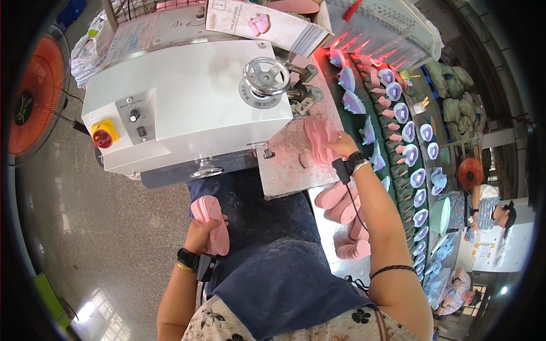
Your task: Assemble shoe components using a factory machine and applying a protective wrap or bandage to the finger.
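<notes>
My left hand (200, 234) grips a stack of pink insoles (207, 207) above my lap, over the dark blue apron (278, 273). The fingers wrap round the stack's side with the thumb across its top. At the right, my right hand (343, 146) has its fingers on the edge of another pink insole stack (316, 136). That stack rests on the dusty worktable (278, 176) of a white machine (187, 102); the undersides of my right fingers are hidden. More pink insoles (344, 207) lie in piles beside the table, below my right forearm.
The machine carries a chrome handwheel (266, 77) and a red-and-yellow switch (104, 135). Right of it runs a conveyor (392, 165) with purple shoe uppers and pink pieces. An orange fan (37, 94) stands at far left, a printed box (267, 24) on top. Other people work at far right.
</notes>
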Tool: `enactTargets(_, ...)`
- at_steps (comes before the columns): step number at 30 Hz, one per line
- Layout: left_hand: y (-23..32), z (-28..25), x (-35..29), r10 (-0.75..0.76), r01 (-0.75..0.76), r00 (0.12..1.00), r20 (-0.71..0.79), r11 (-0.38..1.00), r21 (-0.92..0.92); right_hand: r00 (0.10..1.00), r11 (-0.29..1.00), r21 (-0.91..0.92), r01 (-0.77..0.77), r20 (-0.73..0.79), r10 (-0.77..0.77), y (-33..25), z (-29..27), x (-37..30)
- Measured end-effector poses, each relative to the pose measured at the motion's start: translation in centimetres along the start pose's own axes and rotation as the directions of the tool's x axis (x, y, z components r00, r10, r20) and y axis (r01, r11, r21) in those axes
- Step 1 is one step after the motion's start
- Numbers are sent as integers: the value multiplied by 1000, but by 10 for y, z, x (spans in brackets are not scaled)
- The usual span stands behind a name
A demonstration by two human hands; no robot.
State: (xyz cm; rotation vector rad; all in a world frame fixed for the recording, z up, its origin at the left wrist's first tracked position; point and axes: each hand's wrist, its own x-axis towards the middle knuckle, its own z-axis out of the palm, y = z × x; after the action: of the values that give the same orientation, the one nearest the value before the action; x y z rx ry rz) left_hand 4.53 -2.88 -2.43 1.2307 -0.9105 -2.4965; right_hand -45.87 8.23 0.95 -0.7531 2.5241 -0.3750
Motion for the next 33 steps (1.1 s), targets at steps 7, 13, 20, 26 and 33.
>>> enactTargets(7,-1,0,1,-6,6,1000,-5,1000,-8,970,976,-112,189,-132,-203,-2,7,-6)
enactTargets(13,0,1,0,-13,13,1000,-4,1000,-7,989,981,-164,103,-91,-119,-16,15,-5)
enactTargets(20,0,2,-1,-15,15,1000,-17,1000,-9,995,969,-241,44,-81,-65,-17,27,3)
enactTargets(26,2,2,0,-14,14,1000,-12,1000,1,991,985,-143,101,-76,-112,-5,18,9)
enactTargets(33,-1,1,0,-14,14,1000,-19,1000,14,998,992,-113,57,4,-57,-13,1,1)
